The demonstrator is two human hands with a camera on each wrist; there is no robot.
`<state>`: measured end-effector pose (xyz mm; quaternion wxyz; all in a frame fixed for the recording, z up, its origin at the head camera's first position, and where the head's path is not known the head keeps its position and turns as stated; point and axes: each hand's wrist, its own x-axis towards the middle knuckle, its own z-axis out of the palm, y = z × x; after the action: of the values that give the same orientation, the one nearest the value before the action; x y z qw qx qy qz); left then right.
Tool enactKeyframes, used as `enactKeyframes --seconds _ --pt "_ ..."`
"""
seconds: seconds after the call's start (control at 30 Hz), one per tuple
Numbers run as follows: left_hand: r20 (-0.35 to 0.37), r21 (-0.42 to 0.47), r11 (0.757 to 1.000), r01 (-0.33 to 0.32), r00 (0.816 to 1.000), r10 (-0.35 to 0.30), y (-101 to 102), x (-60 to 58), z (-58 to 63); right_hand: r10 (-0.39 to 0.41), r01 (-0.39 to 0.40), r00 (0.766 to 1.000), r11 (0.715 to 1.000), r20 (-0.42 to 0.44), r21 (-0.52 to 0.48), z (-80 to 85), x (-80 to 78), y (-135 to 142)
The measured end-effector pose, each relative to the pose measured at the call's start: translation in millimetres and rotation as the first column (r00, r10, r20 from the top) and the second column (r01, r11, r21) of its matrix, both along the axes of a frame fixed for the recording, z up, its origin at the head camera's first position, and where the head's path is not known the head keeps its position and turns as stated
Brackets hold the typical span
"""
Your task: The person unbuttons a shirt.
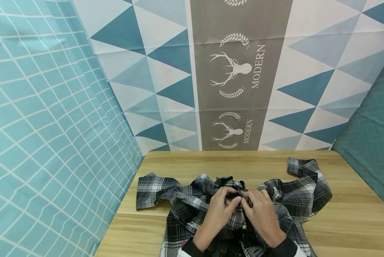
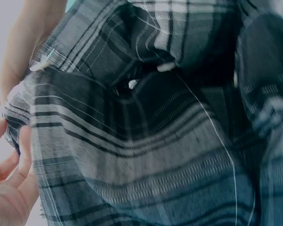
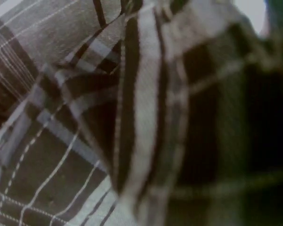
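Note:
A grey, black and white plaid shirt (image 1: 187, 208) lies crumpled with its sleeves spread to both sides. At its upper middle, near the collar, my left hand (image 1: 218, 210) pinches a dark edge of the cloth between thumb and fingers. My right hand (image 1: 262, 211) pinches the same edge from the other side, thumbs nearly meeting. A small white button (image 1: 244, 227) shows on the front below the hands. The left wrist view has the plaid cloth (image 2: 146, 141) up close, with fingertips on its left edge. Only blurred shirt fabric (image 3: 146, 113) fills the right wrist view; the right fingers are hidden there.
The shirt rests on a wooden table (image 1: 153, 160). One sleeve (image 1: 320, 182) bends up at the right; the other sleeve (image 1: 150, 191) stretches left. Behind the table hangs a patterned curtain (image 1: 166, 71), with a teal checked sheet (image 1: 50, 125) along the left side.

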<state>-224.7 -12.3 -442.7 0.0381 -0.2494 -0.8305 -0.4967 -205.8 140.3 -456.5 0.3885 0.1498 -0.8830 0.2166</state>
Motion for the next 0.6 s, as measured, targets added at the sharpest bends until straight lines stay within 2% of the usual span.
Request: enactKeyframes --seconds 0.07,0.17,0.33,0.6 --pt "0.007 0.030 1.000 -0.005 1.000 0.005 1 -1.2 -2.3 0.001 -0.001 1.000 1.000 0.008 -0.006 -0.3 1.9 0" --pt "-0.020 0.034 0.999 -0.023 1.000 0.023 2 -2.4 -5.7 0.014 -0.013 0.999 1.000 0.042 -0.019 -0.3 5.1 0" --pt "-0.090 -0.009 0.997 -0.075 0.993 0.074 3 -2.6 -8.4 0.032 -0.028 0.995 0.999 0.094 -0.046 2.8 10.0 0" --pt "-0.139 -0.097 0.991 -0.093 0.987 0.079 5 2.6 -3.4 0.008 -0.008 0.987 1.000 0.159 -0.001 14.3 13.4 -2"
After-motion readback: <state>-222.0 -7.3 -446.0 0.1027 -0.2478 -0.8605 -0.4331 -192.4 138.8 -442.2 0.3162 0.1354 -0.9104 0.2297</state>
